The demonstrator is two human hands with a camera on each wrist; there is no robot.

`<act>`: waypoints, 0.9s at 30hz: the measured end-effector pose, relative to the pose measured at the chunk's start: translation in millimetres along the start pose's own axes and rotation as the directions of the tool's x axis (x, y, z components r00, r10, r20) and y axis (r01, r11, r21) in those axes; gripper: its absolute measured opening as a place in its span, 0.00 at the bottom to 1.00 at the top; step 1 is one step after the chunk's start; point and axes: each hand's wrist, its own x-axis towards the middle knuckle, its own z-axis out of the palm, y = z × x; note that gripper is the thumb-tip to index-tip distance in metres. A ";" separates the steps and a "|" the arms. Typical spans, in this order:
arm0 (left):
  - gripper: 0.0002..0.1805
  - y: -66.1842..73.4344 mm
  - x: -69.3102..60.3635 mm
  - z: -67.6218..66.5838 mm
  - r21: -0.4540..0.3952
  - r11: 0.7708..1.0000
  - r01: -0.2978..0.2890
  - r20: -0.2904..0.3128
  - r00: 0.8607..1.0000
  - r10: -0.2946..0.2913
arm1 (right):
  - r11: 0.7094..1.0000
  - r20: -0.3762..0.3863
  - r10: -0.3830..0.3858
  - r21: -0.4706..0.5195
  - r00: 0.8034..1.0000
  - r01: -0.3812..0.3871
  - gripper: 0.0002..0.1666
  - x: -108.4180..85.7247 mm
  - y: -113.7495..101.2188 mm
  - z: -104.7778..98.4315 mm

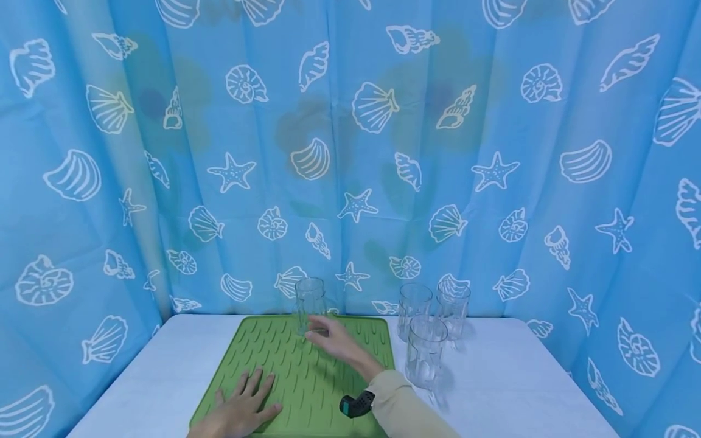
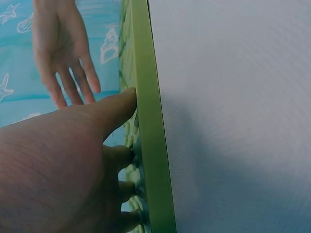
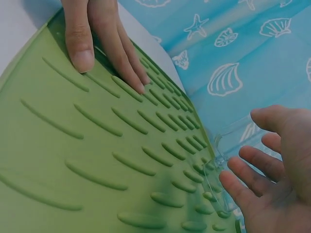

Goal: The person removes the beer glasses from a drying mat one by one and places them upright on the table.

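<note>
A green ridged drying mat (image 1: 296, 377) lies on the white table. Spread fingers of my left hand (image 1: 239, 409) rest on its near left part; the left wrist view shows the thumb and fingertips against the mat's edge (image 2: 153, 126). My right hand (image 1: 341, 344) hovers over the back of the mat, its fingers stretched out and holding nothing. Just beyond those fingers a clear drinking glass (image 1: 310, 298) stands upright on the mat. In the right wrist view the glass (image 3: 221, 170) appears faintly beside the right fingers; whether they touch it I cannot tell.
Right of the mat, three more clear glasses stand on the white tablecloth (image 1: 509, 377): a near one (image 1: 426, 356), a back left one (image 1: 414, 307) and a back right one (image 1: 453, 304). A blue shell-print curtain (image 1: 356, 152) hangs behind the table.
</note>
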 end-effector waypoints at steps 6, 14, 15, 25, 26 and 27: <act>0.45 -0.2 -0.1 -0.2 0.000 1.000 0.001 0.003 1.000 -0.001 | 1.000 0.030 0.016 0.007 0.999 -0.016 0.33 5.0 -8.4 1.6; 0.46 -1.0 2.7 0.5 0.002 1.000 -0.003 0.007 1.000 0.003 | 0.996 0.049 0.026 0.080 0.998 -0.030 0.36 13.5 -12.6 5.5; 0.46 -0.6 2.9 0.6 0.003 1.000 -0.003 0.007 1.000 0.003 | 0.996 0.052 0.024 0.082 0.998 -0.028 0.36 14.5 -12.6 6.6; 0.45 1.3 0.3 -0.8 0.010 1.000 -0.007 0.004 1.000 0.007 | 0.992 0.061 0.029 0.120 0.998 -0.036 0.36 17.0 -11.0 14.7; 0.46 1.0 -0.2 -1.1 0.007 1.000 -0.005 0.007 1.000 0.005 | 0.992 0.045 0.022 0.120 0.999 -0.027 0.35 17.0 -10.1 15.6; 0.46 0.7 -0.9 -1.4 0.004 1.000 -0.009 0.010 1.000 0.009 | 0.993 0.026 0.017 0.116 1.000 -0.020 0.35 17.0 -8.8 16.7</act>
